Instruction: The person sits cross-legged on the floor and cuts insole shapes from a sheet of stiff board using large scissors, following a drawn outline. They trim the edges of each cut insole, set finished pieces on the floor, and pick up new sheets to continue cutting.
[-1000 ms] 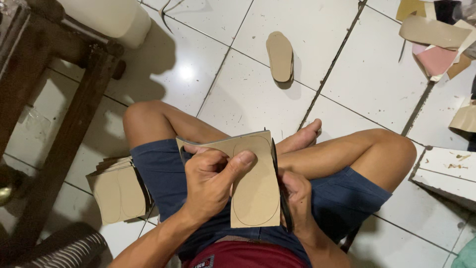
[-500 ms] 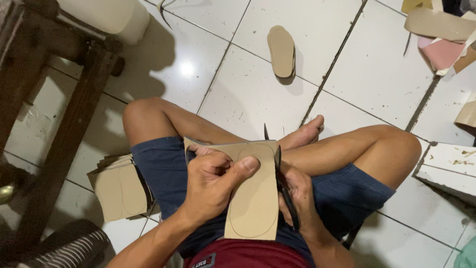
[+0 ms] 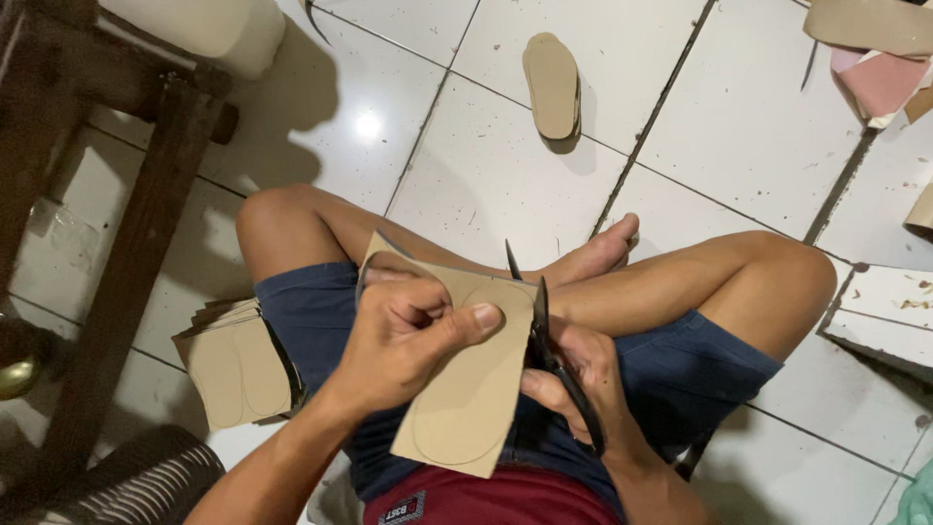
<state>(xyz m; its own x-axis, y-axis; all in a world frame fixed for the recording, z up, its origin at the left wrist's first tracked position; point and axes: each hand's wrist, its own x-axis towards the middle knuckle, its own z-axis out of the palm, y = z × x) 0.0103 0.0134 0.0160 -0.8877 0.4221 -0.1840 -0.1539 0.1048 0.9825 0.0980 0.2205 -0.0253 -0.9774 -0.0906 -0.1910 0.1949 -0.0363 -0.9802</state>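
Tan cardboard sheet (image 3: 466, 389), marked with a sole outline, is held over the lap of a person sitting cross-legged on the white tile floor (image 3: 486, 175). The left hand (image 3: 408, 335) has a closed grip on its top edge, steadying it. The right hand (image 3: 583, 374) grips black scissors (image 3: 544, 331) cutting at its right edge. More sheets (image 3: 238, 365) wait stacked beside the left thigh.

White tiled floor (image 3: 486, 185), cut-out sole (image 3: 552, 86) (tan)
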